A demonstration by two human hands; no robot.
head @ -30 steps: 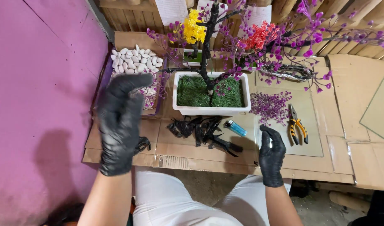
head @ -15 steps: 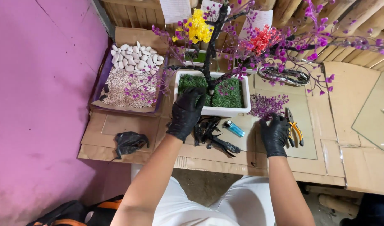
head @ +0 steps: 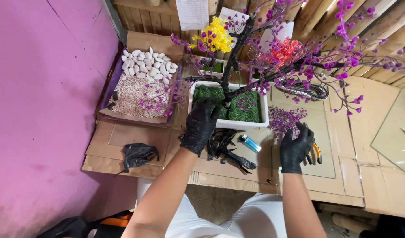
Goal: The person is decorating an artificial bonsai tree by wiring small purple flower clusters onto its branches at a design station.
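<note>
Now, both hands are gloved in black and down at the bench. The left hand (head: 201, 124) is clamped over the near rim of the white tray (head: 255, 124), fingers hooked onto the green moss (head: 244, 110) at the foot of the black tree (head: 232, 66), so the tray sits mid-bench with the tree rising from it and purple blossoms spreading wide to the right. The right hand (head: 295, 147) rests on the glass sheet (head: 326, 150), fingers curled beside the purple sprig pile (head: 285, 119) and touching the pliers (head: 315, 154); whether it actually grips them I cannot tell. Between the hands lie black scraps (head: 226, 150) and a blue lighter (head: 249, 143). Off to the left, a box (head: 143, 42) with white stones (head: 147, 66) and gravel (head: 132, 94), and a crumpled black bag (head: 138, 154). The danger, as I read it: the tree looks top-heavy, so a tug on that rim could tip it and snag branches on the wooden slats behind. A slip of the right hand could scatter the sprigs or send the pliers skidding over the glass. And that lighter sits very near the scraps.
</note>
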